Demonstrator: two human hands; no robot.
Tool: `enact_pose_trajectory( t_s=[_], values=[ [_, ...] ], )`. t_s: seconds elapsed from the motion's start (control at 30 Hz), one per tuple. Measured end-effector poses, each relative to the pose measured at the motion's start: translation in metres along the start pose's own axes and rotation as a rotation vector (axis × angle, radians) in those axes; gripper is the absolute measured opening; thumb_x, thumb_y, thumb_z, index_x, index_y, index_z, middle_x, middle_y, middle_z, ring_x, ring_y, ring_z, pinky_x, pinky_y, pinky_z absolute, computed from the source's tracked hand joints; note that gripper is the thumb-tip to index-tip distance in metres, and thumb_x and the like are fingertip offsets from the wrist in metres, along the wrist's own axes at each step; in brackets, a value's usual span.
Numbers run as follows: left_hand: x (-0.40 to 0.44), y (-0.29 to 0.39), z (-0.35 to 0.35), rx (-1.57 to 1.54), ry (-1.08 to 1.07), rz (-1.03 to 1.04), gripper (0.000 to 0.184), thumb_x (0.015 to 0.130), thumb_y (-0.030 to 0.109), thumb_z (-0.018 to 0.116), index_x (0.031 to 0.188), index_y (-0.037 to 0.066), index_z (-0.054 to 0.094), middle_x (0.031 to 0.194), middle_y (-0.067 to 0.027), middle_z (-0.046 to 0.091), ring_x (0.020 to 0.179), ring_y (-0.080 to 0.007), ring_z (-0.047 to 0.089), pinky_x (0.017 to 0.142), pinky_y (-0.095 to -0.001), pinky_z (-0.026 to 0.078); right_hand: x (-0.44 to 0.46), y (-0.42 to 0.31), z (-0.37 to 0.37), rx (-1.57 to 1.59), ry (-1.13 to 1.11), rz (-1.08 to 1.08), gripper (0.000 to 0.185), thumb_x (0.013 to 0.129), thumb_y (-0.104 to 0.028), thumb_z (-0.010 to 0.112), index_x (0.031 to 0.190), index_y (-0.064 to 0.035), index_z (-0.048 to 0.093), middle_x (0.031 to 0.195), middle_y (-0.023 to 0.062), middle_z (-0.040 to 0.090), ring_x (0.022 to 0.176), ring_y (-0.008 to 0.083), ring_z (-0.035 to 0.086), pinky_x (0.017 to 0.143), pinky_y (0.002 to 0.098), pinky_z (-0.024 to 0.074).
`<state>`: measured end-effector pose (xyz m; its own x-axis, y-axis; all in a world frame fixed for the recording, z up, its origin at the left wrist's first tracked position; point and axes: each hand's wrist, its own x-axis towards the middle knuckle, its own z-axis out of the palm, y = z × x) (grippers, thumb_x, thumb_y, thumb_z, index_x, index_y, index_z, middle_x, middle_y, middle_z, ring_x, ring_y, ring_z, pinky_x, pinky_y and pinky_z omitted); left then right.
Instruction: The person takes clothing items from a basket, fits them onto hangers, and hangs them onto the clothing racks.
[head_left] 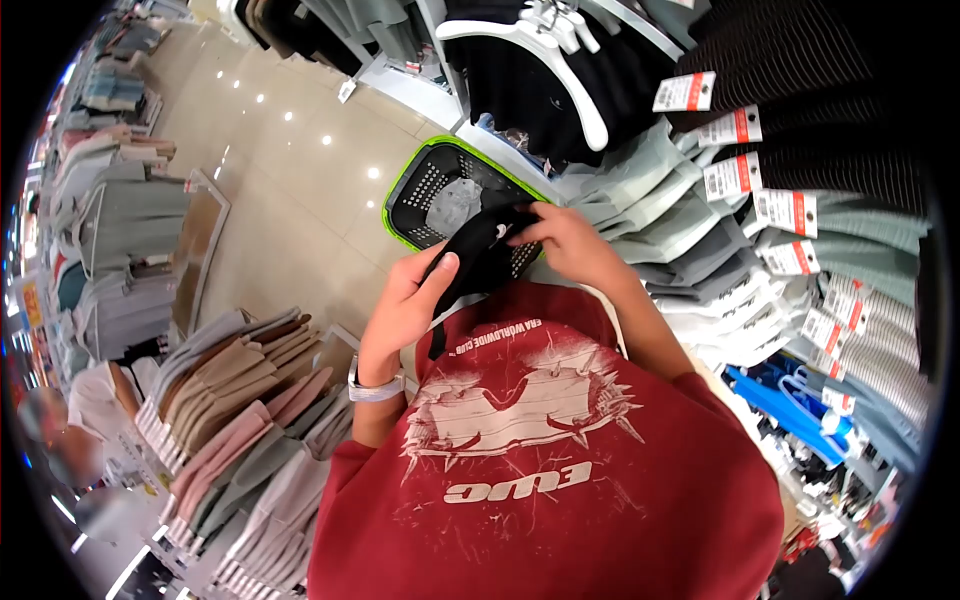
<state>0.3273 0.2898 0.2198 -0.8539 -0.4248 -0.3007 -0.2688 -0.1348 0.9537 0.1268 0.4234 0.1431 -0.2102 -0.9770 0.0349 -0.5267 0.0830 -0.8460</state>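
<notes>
A folded or bunched black cloth item [475,250] with a small white mark hangs between my two hands, in front of the red shirt. My left hand [405,300], with a pale band on the wrist, grips its left side, thumb on top. Bent around its upper right edge are the fingers of my right hand [570,243]. Just beyond the cloth, a dark basket with a bright green rim [392,190] stands on the floor and holds a crumpled clear plastic item [455,203]. The cloth and my hands hide part of the basket.
Tagged garments [690,190] hang close on the right. A white hanger [560,70] lies over black clothes at the top. Racks of folded or hanging clothes [235,390] stand at the left, beside the shiny tiled floor [290,170].
</notes>
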Motion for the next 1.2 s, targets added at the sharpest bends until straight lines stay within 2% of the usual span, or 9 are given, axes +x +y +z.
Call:
enact_pose_trajectory(
  t_s=[0.17, 0.27, 0.37, 0.53, 0.73, 0.83, 0.97, 1.13, 1.2],
  values=[
    [0.008, 0.005, 0.011, 0.020, 0.017, 0.024, 0.029, 0.097, 0.016, 0.047, 0.109, -0.007, 0.059, 0.078, 0.0022, 0.057, 0.071, -0.0049, 0.045, 0.061, -0.0218, 0.040, 0.007, 0.006, -0.024, 0.362, 0.257, 0.153, 0.031, 0.073, 0.011, 0.054, 0.097, -0.0044, 0.068, 0.102, 0.0099, 0.062, 0.086, 0.0165, 0.062, 0.070, 0.0242, 0.0491],
    [0.020, 0.015, 0.015, 0.170, -0.153, 0.014, 0.028, 0.095, 0.013, 0.050, 0.115, -0.005, 0.058, 0.082, -0.0063, 0.062, 0.078, -0.0099, 0.051, 0.073, -0.0274, 0.045, 0.025, 0.018, -0.025, 0.131, 0.111, 0.056, 0.046, 0.069, 0.006, 0.067, 0.113, -0.0088, 0.060, 0.101, 0.0066, 0.058, 0.075, 0.0125, 0.055, 0.062, 0.0237, 0.0444],
    [0.029, 0.007, 0.016, 0.193, -0.172, 0.027, 0.027, 0.094, 0.012, 0.051, 0.116, -0.004, 0.058, 0.082, -0.0078, 0.062, 0.078, -0.0105, 0.052, 0.074, -0.0276, 0.045, 0.033, 0.080, -0.002, 0.104, -0.075, 0.128, 0.033, 0.073, 0.005, 0.062, 0.106, -0.0016, 0.060, 0.076, 0.0046, 0.062, 0.065, 0.0094, 0.055, 0.056, 0.0241, 0.0426],
    [0.043, -0.019, -0.021, 0.236, 0.113, -0.003, 0.019, 0.086, 0.013, 0.063, 0.077, -0.004, 0.060, 0.059, -0.0049, 0.052, 0.055, -0.0083, 0.045, 0.051, -0.0262, 0.036, 0.042, 0.061, -0.026, 0.490, 0.274, 0.453, 0.002, 0.077, 0.003, 0.057, 0.079, 0.0036, 0.058, 0.056, 0.0035, 0.057, 0.047, 0.0079, 0.054, 0.043, 0.0223, 0.0428],
    [0.072, -0.069, -0.073, 0.290, 0.489, 0.327, 0.010, 0.082, 0.004, 0.065, 0.077, -0.004, 0.063, 0.068, -0.0058, 0.055, 0.065, -0.0105, 0.050, 0.058, -0.0260, 0.039, 0.040, 0.022, -0.038, 0.509, 0.171, 0.497, 0.016, 0.080, -0.004, 0.059, 0.064, -0.0008, 0.055, 0.047, 0.0002, 0.050, 0.038, 0.0068, 0.048, 0.038, 0.0209, 0.0325],
    [0.077, -0.061, -0.061, 0.075, 0.457, 0.189, 0.014, 0.087, 0.007, 0.060, 0.080, -0.004, 0.056, 0.064, -0.0026, 0.048, 0.063, -0.0099, 0.043, 0.057, -0.0262, 0.037, 0.056, 0.029, -0.051, 0.679, 0.061, 0.390, 0.014, 0.080, -0.009, 0.063, 0.070, -0.0022, 0.057, 0.054, 0.0011, 0.055, 0.045, 0.0083, 0.052, 0.044, 0.0209, 0.0377],
    [0.078, -0.042, -0.039, 0.300, 0.326, 0.284, 0.018, 0.090, 0.011, 0.057, 0.078, -0.001, 0.050, 0.059, -0.0031, 0.039, 0.057, -0.0082, 0.036, 0.051, -0.0266, 0.032, 0.119, 0.102, -0.074, 0.382, 0.519, 0.295, 0.020, 0.079, -0.019, 0.071, 0.087, -0.0020, 0.064, 0.074, 0.0032, 0.064, 0.067, 0.0095, 0.059, 0.061, 0.0238, 0.0474],
    [0.075, -0.036, -0.027, 0.540, 0.300, 0.367, 0.017, 0.088, 0.012, 0.059, 0.079, -0.001, 0.052, 0.065, -0.0203, 0.048, 0.057, -0.0366, 0.049, 0.052, -0.0392, 0.038, 0.200, 0.158, -0.105, -0.365, 0.533, 0.409, 0.060, 0.064, -0.038, 0.079, 0.107, 0.0007, 0.061, 0.101, 0.0210, 0.065, 0.097, 0.0342, 0.062, 0.086, 0.0385, 0.0474],
    [0.073, -0.037, -0.028, 0.583, 0.320, 0.360, 0.017, 0.087, 0.012, 0.059, 0.080, -0.002, 0.053, 0.067, -0.0188, 0.049, 0.061, -0.0359, 0.051, 0.054, -0.0406, 0.038, 0.218, 0.171, -0.106, -0.391, 0.449, 0.350, 0.063, 0.066, -0.038, 0.076, 0.112, 0.0019, 0.060, 0.108, 0.0245, 0.063, 0.102, 0.0386, 0.059, 0.088, 0.0417, 0.0458]
  ],
)
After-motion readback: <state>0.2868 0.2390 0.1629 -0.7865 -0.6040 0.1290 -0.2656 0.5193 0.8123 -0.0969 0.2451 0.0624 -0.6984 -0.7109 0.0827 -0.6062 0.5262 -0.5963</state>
